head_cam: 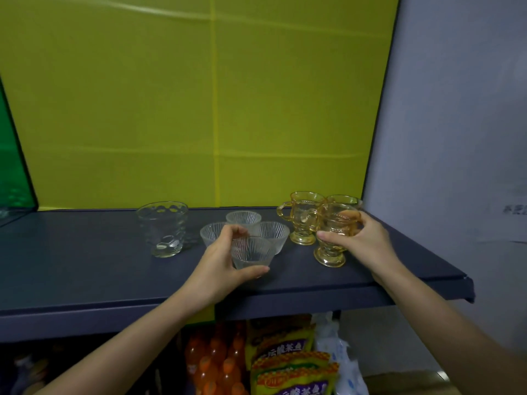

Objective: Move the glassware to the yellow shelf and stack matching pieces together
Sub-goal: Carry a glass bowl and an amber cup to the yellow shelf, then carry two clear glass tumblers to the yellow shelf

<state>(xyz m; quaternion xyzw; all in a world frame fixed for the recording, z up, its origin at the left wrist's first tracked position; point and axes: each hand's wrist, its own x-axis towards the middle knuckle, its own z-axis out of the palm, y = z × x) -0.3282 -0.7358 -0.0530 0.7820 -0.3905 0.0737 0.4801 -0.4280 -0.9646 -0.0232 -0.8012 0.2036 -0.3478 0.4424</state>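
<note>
My left hand (221, 262) grips a small clear ribbed bowl (252, 253) standing on the dark shelf board (85, 266) in front of the yellow back panel (199, 109). Three matching ribbed bowls (243, 218) sit just behind it. My right hand (360, 239) is wrapped around an amber footed glass mug (330, 246) resting on the shelf. Another amber mug (302, 219) stands beside it, and a third (345, 200) is partly hidden behind. A taller clear dimpled tumbler (164, 228) stands alone to the left.
The shelf's front edge (313, 303) runs below my wrists. Underneath are orange drink bottles (216, 363) and yellow snack packets (288, 366). A grey wall (456, 138) closes the right side; a green panel (11, 166) lies at far left.
</note>
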